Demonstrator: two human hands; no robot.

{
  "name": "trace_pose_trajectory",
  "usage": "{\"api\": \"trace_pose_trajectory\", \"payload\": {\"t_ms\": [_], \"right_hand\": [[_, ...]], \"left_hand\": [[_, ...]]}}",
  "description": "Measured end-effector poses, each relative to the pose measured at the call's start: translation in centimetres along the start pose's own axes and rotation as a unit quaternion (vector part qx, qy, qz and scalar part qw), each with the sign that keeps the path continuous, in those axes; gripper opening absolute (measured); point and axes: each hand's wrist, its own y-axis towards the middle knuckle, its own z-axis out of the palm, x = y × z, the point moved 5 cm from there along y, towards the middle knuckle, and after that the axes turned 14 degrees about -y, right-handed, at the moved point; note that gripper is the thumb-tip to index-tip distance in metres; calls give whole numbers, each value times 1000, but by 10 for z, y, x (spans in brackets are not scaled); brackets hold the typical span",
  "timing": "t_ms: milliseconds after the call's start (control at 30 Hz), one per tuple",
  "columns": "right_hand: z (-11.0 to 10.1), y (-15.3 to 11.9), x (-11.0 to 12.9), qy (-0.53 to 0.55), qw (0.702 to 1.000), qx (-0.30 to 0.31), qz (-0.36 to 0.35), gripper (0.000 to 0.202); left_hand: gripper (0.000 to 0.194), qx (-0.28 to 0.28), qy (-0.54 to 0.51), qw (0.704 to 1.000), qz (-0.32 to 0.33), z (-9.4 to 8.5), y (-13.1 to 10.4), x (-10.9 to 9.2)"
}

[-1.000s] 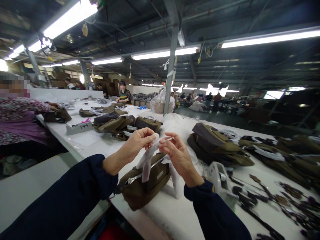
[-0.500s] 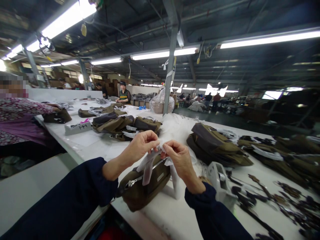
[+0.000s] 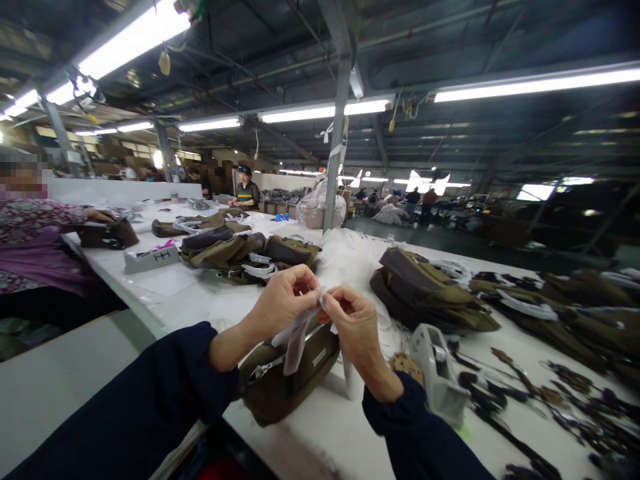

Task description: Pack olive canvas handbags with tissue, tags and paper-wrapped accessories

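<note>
Wrapping [image 3: 298,343] between left hand [image 3: 285,295] and right hand [image 3: 357,327]

Glaring overhead tubes [image 3: 136,39], dim roof [image 3: 555,33], soft stretched edges

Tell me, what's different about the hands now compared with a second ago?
The right hand has drawn its spread fingers together and moved in beside the left; it now pinches the white wrapping at the left hand's fingertips. Both pinches sit a little lower in the picture. The left hand's grip on the wrapping, the brown bag beneath and the grey holder stayed as they were.
</note>
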Motion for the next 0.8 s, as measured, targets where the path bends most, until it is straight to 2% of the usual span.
{"api": "trace_pose_trajectory", "payload": {"t_ms": [167, 333, 467, 533, 633, 700, 800], "right_hand": [[4, 1, 2, 1, 1000, -16, 2, 20], [9, 6, -3, 35, 999, 17, 24, 25], [12, 7, -10, 64, 997, 24, 45, 26], [9, 7, -10, 49, 998, -18, 43, 28], [5, 6, -2, -51, 996, -66, -13, 31], [7, 6, 2, -91, 993, -55, -42, 35], [10, 8, -4, -69, 997, -33, -30, 35]], "left_hand": [[12, -20, 18, 1000, 10, -1, -2, -5], [15, 31, -104, 992, -69, -6, 2, 5], [14, 57, -115, 989, -75, -8, 6, 10], [15, 48, -113, 990, -69, -7, 7, 10], [15, 34, -116, 991, -52, -4, 7, 6], [15, 25, -126, 991, -42, -2, 6, 3], [17, -3, -166, 985, -38, -2, 7, -3]]}}
